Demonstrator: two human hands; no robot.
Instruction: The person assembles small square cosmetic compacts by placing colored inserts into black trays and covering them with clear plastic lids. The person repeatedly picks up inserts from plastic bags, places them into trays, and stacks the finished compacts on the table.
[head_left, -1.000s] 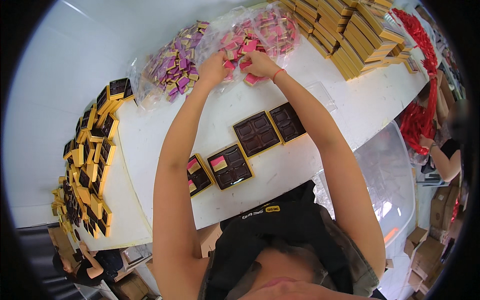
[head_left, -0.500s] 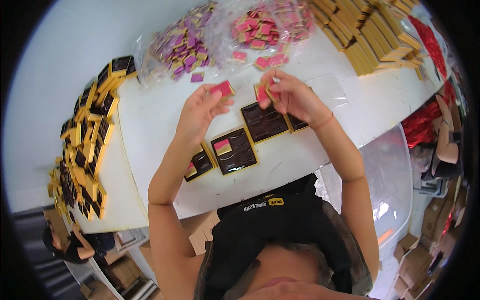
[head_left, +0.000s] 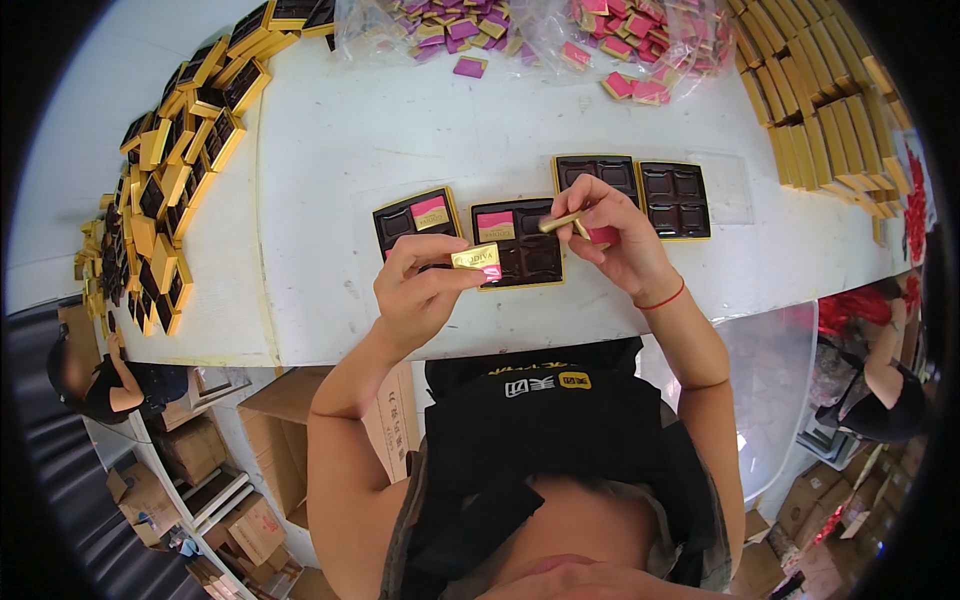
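My left hand (head_left: pixel 425 290) pinches a small flat wrapped chocolate (head_left: pixel 474 258), gold with a pink edge, over the front of an open black-and-gold box (head_left: pixel 540 264). Above the same box's right side, my right hand (head_left: pixel 615 235) grips more than one gold-and-pink chocolate (head_left: pixel 566 221); its fingers partly cover them. A pink-and-gold chocolate (head_left: pixel 495 226) lies in that box's upper left compartment. The box (head_left: pixel 395 221) to its left holds one chocolate (head_left: pixel 429 213) at upper right, with a bit of pink beside my fingers. Two more boxes (head_left: pixel 675 197) (head_left: pixel 597 168) stand at the right, their visible compartments unfilled.
Plastic bags of purple chocolates (head_left: pixel 460 30) and pink chocolates (head_left: pixel 640 45) lie at the back. Stacked gold boxes (head_left: pixel 825 110) stand at the right, and a heap of open boxes (head_left: pixel 185 150) at the left. Other people are at the far left and right.
Both hands have come down closer to the boxes. The left hand's chocolate has turned from its pink face to its gold one. My view has shifted, showing more of the row of boxes.
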